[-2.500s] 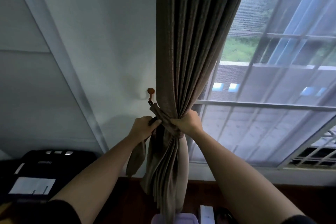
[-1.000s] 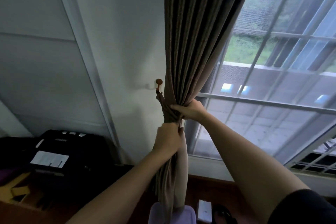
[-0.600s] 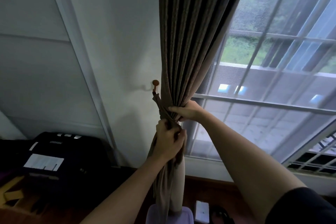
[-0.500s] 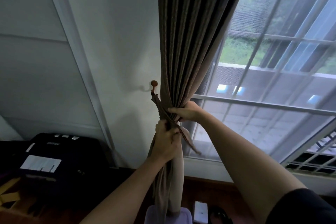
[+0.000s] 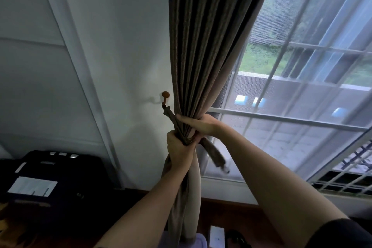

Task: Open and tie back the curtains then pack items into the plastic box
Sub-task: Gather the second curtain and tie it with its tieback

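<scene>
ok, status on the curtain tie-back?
Left hand and right hand both clamped on bunched curtain. Tie-back anchored at wall hook, free end dangling, not looped. Nothing in the way.

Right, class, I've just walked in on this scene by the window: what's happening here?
A person is tying back a brown curtain beside the window. The right hand squeezes the gathered folds together, while the left hand grips the bunch just below. A matching tieback strap hangs from a round wall hook; its loose end dangles on the window side, so the tie is not yet fastened.
</scene>
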A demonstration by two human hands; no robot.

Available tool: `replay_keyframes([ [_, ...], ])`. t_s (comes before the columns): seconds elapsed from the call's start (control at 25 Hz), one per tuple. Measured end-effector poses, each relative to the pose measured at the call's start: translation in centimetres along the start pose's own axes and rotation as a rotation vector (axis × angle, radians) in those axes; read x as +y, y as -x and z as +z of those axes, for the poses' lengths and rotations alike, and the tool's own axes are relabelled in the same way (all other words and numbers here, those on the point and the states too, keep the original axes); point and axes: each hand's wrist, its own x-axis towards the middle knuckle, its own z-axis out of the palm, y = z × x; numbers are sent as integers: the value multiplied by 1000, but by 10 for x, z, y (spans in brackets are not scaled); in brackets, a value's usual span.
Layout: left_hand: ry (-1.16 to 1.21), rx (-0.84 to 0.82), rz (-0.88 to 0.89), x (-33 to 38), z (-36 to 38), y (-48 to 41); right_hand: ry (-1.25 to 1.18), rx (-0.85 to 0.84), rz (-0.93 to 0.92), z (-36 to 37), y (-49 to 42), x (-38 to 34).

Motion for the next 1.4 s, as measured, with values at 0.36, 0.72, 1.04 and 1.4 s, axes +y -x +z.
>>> replay_keyframes([
  [0.36, -144, 146, 131, -4, -1, -12, -184, -84, -76, -9, 3, 21],
  [0.72, -210, -93, 90, 6, -71, -72, -1032, 151, 298, 72, -46, 86],
  [1.04, -280, -54, 38, 26, -151, -126, -1446, 293, 111, 115, -92, 20],
  [1.4, -350, 55, 144, 22, -142, -131, -916, 651, 116, 113, -145, -3],
])
